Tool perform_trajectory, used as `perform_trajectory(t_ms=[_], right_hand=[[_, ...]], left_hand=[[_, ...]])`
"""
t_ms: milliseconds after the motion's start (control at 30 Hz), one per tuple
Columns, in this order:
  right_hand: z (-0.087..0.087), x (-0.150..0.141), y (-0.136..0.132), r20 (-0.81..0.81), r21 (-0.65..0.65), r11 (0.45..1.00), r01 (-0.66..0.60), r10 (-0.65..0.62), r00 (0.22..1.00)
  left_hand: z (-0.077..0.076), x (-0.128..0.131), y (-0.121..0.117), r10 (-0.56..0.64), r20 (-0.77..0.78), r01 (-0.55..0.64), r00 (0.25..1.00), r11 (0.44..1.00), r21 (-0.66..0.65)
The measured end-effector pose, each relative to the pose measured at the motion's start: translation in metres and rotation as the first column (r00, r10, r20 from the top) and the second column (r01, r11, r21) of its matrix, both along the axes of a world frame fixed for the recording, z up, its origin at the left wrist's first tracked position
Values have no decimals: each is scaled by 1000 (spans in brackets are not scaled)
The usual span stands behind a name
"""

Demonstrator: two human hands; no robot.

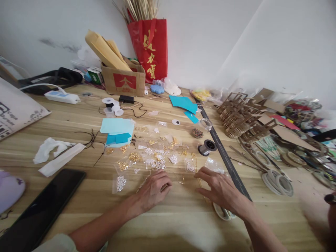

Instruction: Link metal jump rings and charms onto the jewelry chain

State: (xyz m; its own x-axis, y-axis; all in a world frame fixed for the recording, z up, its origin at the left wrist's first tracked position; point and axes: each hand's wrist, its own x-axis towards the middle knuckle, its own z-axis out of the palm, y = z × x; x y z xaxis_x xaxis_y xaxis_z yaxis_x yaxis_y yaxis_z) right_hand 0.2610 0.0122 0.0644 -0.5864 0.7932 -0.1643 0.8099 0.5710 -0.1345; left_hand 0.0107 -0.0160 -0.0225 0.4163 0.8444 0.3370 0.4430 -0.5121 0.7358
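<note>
My left hand (pixel 156 185) rests on the wooden table with its fingers curled together; whatever they may hold is hidden. Beside it lies a thin silvery chain (pixel 143 182). My right hand (pixel 219 187) is held over the table, thumb and fingers apart, beside a gold chain (pixel 198 182). Partly under the right wrist are scissors (pixel 220 212) with pale handles. Between the hands lie small thin gold pieces (pixel 182 181). Just beyond are small clear bags of gold findings (pixel 134 156) and of silvery findings (pixel 159 163).
A spool of wire (pixel 207 147) stands beyond my right hand, near a dark strip (pixel 228 159) along the table. Woven baskets (pixel 233 115) and coiled strips (pixel 277 183) crowd the right. A phone (pixel 43 210) lies at left. Behind are a cardboard box (pixel 107 84) and red bag (pixel 160 49).
</note>
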Motion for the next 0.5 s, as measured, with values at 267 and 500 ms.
perform_trajectory(t_ms=[267, 500], right_hand=[[-34, -22, 0, 54, -20, 999, -46, 47, 997], [-53, -22, -3, 61, 6, 998, -63, 63, 996]], left_hand=[[2, -1, 0, 10, -30, -9, 999, 999, 32], [-1, 1, 2, 80, 57, -85, 995, 994, 76]])
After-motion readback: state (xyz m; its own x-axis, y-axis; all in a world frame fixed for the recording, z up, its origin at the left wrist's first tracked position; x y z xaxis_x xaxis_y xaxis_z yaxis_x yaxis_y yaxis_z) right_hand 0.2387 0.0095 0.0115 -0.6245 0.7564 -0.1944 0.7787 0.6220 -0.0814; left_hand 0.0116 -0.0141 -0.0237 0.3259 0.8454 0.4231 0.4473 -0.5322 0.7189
